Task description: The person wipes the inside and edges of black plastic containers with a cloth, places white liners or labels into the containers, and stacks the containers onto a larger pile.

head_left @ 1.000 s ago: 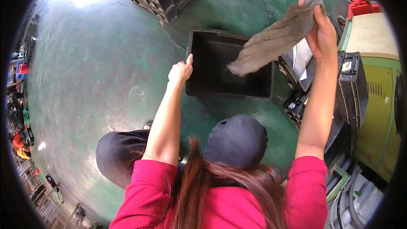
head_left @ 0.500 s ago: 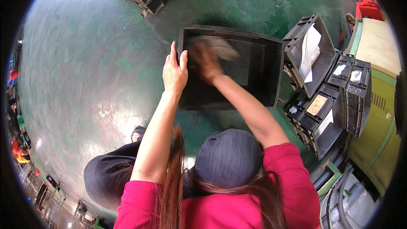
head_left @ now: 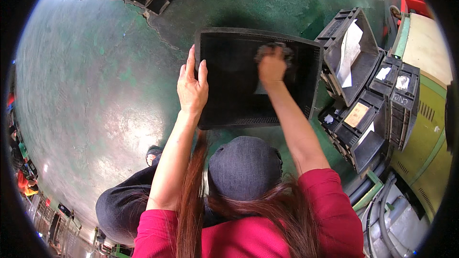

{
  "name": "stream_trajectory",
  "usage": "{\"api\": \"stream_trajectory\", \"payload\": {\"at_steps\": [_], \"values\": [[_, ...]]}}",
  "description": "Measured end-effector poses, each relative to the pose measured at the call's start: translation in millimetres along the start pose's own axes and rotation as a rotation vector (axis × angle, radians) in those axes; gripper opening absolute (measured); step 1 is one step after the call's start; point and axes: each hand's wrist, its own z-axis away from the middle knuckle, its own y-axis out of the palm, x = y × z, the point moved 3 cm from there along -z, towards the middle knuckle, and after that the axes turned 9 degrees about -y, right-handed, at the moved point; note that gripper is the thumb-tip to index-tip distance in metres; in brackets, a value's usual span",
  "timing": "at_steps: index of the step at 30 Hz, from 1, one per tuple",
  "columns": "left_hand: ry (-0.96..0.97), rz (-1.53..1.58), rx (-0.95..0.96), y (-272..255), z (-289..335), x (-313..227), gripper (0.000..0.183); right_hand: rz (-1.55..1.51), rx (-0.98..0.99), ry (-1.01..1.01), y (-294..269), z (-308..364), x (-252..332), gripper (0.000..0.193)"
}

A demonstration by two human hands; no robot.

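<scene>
my left hand (head_left: pixel 192 93) pinches black crate (head_left: pixel 229 86) by its left wall. right hand (head_left: pixel 271 70), blurred, clutches grey cloth (head_left: pixel 287 53) inside.

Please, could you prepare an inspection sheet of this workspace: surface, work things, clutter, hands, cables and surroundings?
Surface: green floor, with a crack beyond the crate.
Work things: black plastic crate; bunched cloth, blurred, inside it.
Clutter: more black crates at right, one holding a white paper sheet.
Hands: left hand on the left rim; right hand holds the cloth.
Cables: dark flexible lines at lower right; cables or hoses, cannot tell.
Surroundings: yellow-green cabinet at right.
</scene>
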Motion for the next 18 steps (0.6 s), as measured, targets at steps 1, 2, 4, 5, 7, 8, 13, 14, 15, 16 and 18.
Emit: {"api": "stream_trajectory", "payload": {"at_steps": [1, 2, 4, 5, 7, 8, 13, 14, 15, 16, 18], "values": [[-0.007, 0.002, 0.001, -1, -1, 2, 0.047, -0.091, -0.055, -0.043, -1, -8, 30, 0.017], [-0.014, 0.008, 0.006, -3, 0, 3, 0.047, -0.164, -0.076, -0.084, -3, -15, 57, 0.018], [-0.032, 0.044, 0.05, -2, -1, -6, 0.046, -0.322, -0.054, -0.178, 12, -19, 105, 0.025], [-0.042, 0.068, 0.09, 2, -1, -15, 0.045, -0.221, -0.389, -0.471, 22, -15, 128, 0.026], [-0.083, 0.066, 0.087, -7, -4, -7, 0.045, -0.238, -0.107, -0.437, 0, -28, 141, 0.02], [-0.085, 0.062, 0.079, -8, -5, -4, 0.045, -0.236, -0.091, -0.482, -4, -28, 128, 0.017], [-0.019, -0.011, 0.009, -3, -3, -4, 0.047, -0.003, 0.051, -0.319, -8, 3, -24, 0.024], [-0.061, -0.026, 0.019, -5, -2, -4, 0.046, 0.083, 0.325, -0.057, -15, 6, -60, 0.025], [-0.052, -0.026, 0.014, -3, -2, -6, 0.046, 0.105, 0.168, -0.085, -30, 8, -69, 0.023], [-0.045, -0.026, 0.009, -3, -2, -6, 0.046, 0.159, 0.288, -0.027, -28, 6, -69, 0.021], [0.007, -0.024, -0.022, 0, -2, 1, 0.046, 0.218, 0.323, 0.136, -25, 0, -49, 0.021]]}}
